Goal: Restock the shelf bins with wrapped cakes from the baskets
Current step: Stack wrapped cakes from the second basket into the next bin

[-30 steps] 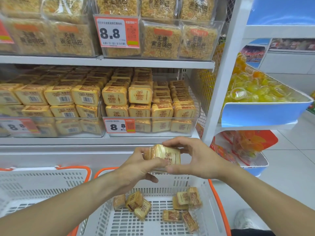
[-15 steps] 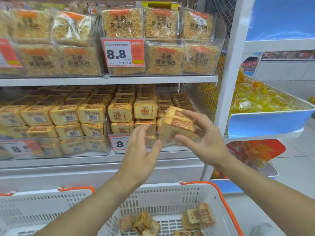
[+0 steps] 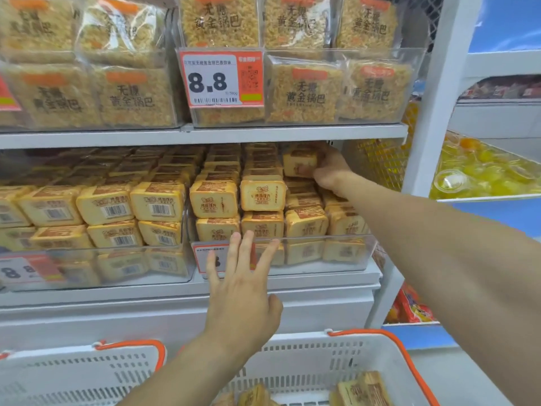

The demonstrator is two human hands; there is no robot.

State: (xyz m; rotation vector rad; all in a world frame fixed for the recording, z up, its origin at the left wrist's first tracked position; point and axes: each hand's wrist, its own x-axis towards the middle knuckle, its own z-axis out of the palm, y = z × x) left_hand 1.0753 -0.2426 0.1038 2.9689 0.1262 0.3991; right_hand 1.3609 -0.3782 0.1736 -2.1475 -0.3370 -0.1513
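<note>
My right hand [image 3: 330,171] reaches deep into the clear shelf bin [image 3: 345,250] on the middle shelf and grips a stack of yellow wrapped cakes [image 3: 300,164] above the back rows at the bin's right side. My left hand [image 3: 243,291] is spread with straight fingers in front of the bin's front wall, over its price tag [image 3: 205,256], holding nothing. Rows of the same wrapped cakes [image 3: 262,196] fill the bin. Below, the white basket with an orange rim [image 3: 316,367] holds a few loose cakes [image 3: 363,388].
A second white basket [image 3: 79,376] stands at the lower left. A neighbouring bin [image 3: 102,265] of barcode-side cakes sits to the left. The upper shelf [image 3: 205,134] carries bagged rice crackers close above the bin. A white upright post [image 3: 427,112] and a blue tray of jelly cups [image 3: 483,171] are to the right.
My right hand carried the stack of cakes from in front of the bin up and back into its rear right part. My left hand let go and now hovers open by the bin front.
</note>
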